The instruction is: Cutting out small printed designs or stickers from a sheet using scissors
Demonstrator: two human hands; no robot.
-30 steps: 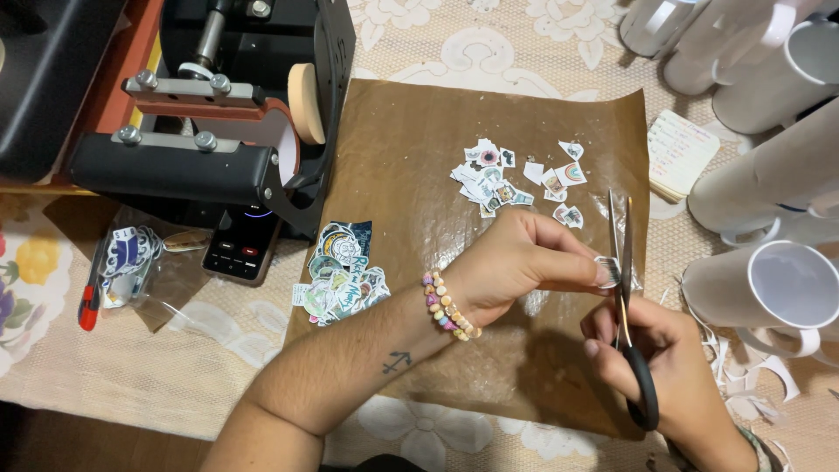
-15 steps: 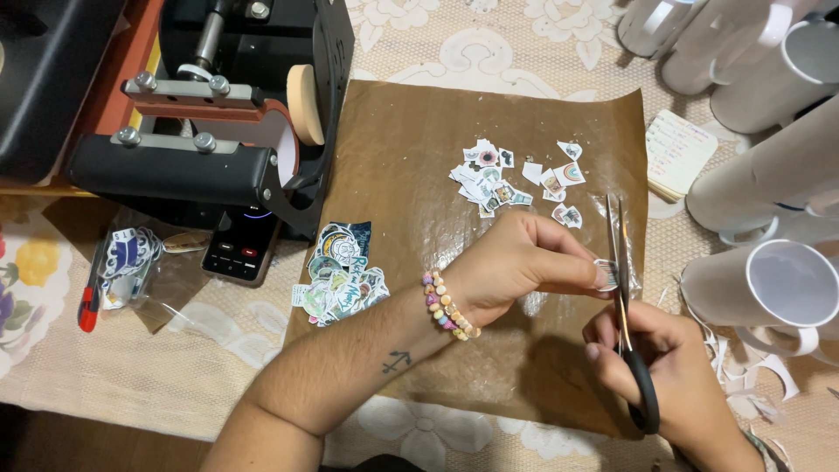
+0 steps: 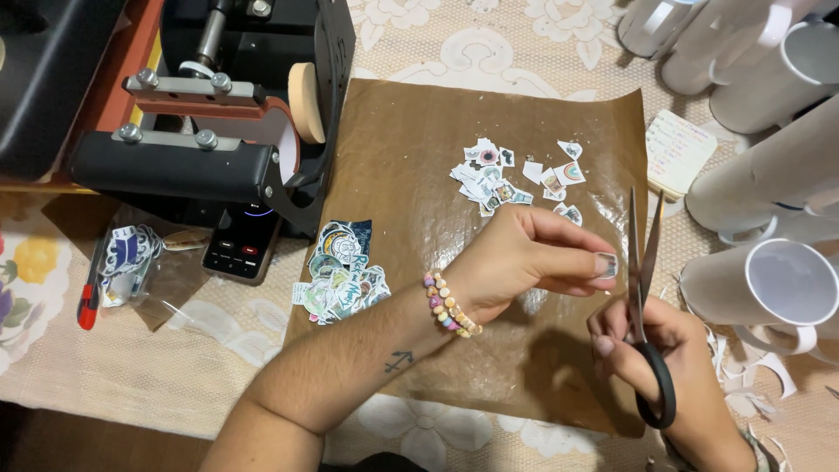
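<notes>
Black mug press (image 3: 218, 131) at ten o'clock; brown baking sheet (image 3: 419, 157) at centre. White mugs (image 3: 769, 288) at three o'clock. Left hand (image 3: 516, 262) pinches a small sticker cutout (image 3: 606, 264) between thumb and fingertips, just right of centre. Right hand (image 3: 673, 367), at four o'clock, grips black-handled scissors (image 3: 645, 297), blades slightly parted beside the cutout.
</notes>
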